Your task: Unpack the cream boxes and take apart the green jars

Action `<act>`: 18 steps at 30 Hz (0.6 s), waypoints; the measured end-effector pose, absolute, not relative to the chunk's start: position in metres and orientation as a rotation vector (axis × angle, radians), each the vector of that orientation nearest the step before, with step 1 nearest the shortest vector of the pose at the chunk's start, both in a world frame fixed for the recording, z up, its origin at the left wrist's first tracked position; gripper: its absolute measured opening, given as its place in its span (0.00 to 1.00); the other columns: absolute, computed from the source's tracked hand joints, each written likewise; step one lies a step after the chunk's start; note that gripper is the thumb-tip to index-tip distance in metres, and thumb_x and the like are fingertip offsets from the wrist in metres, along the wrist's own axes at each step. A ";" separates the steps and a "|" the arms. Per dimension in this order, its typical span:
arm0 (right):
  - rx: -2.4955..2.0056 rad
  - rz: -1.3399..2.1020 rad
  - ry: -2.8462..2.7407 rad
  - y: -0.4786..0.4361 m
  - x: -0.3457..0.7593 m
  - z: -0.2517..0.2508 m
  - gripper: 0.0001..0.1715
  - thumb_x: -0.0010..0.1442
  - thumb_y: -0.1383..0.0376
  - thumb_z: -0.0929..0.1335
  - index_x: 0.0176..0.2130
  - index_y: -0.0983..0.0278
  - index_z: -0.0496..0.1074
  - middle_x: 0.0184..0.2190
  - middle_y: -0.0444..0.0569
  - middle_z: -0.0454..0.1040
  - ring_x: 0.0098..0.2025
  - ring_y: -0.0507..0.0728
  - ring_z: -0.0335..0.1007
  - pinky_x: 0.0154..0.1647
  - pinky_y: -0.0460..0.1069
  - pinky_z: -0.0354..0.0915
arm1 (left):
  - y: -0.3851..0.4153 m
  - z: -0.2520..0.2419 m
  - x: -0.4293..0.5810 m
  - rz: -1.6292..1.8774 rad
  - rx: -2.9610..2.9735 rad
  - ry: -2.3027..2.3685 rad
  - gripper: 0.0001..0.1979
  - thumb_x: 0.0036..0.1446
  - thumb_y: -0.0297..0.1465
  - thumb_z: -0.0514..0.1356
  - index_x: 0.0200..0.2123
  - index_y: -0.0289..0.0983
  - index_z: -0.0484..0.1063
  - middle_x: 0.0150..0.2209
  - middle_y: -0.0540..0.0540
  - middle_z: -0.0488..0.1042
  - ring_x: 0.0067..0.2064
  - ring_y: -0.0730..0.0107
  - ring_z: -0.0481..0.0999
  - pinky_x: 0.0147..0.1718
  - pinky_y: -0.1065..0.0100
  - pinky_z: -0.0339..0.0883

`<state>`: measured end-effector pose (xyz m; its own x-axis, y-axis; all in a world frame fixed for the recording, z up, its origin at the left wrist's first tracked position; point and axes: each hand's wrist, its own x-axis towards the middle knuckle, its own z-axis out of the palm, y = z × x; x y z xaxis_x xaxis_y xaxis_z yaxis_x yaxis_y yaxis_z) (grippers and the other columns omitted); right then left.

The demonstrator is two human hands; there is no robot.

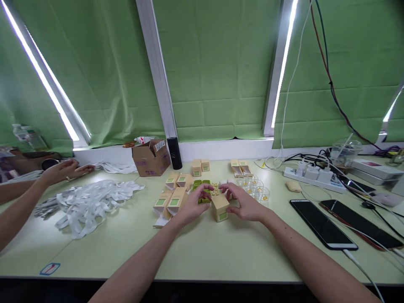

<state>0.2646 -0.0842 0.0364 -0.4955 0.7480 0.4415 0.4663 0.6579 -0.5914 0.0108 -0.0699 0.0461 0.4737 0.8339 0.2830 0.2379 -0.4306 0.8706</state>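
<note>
A small beige cardboard box (220, 207) with a green label stands on the table between my hands. My right hand (244, 203) has its thumb against the box's right side and its fingers at the far edge, gripping it. On the box's left, my left hand (196, 205) curves with thumb and fingers apart, close to the box; nothing shows in its grasp. Green small pieces (197, 184) lie partly hidden behind my left hand. Small gold-coloured pieces (215, 188) lie just beyond the box. Clear cups (260, 193) with yellowish bits inside sit right of my right hand.
Beige boxes with open flaps (173, 202) lie at left, others (241, 167) at the back. A pile of white straps (91, 206) is farther left, near another person's hands (67, 169). A brown carton (151, 158), black cylinder (174, 153), phones (323, 223) and power strip (315, 179) surround.
</note>
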 end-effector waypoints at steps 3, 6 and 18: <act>-0.917 0.412 -2.160 -0.082 0.268 0.036 0.34 0.55 0.74 0.69 0.59 0.57 0.65 0.50 0.52 0.72 0.43 0.58 0.70 0.50 0.58 0.69 | -0.071 0.041 0.015 0.917 1.918 0.959 0.26 0.51 0.22 0.61 0.54 0.41 0.67 0.55 0.41 0.73 0.46 0.63 0.77 0.51 0.57 0.71; -0.899 0.322 -2.071 -0.078 0.266 0.032 0.30 0.53 0.77 0.65 0.53 0.59 0.68 0.45 0.50 0.73 0.41 0.58 0.70 0.46 0.56 0.69 | -0.073 0.037 0.015 0.903 2.018 1.011 0.30 0.51 0.24 0.63 0.58 0.42 0.67 0.57 0.41 0.72 0.49 0.60 0.76 0.54 0.56 0.70; -1.044 0.146 -1.777 -0.067 0.259 0.012 0.21 0.59 0.73 0.64 0.52 0.60 0.68 0.37 0.48 0.75 0.37 0.58 0.72 0.41 0.53 0.68 | -0.076 0.029 0.021 0.731 2.084 1.223 0.27 0.49 0.37 0.72 0.54 0.45 0.74 0.52 0.41 0.72 0.56 0.47 0.72 0.58 0.49 0.66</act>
<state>0.2586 -0.0669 0.0124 -0.0990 0.7034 0.7039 0.5787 0.6161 -0.5343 0.0208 -0.0759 0.0286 0.4221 0.8934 0.1536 0.5586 -0.3898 0.7322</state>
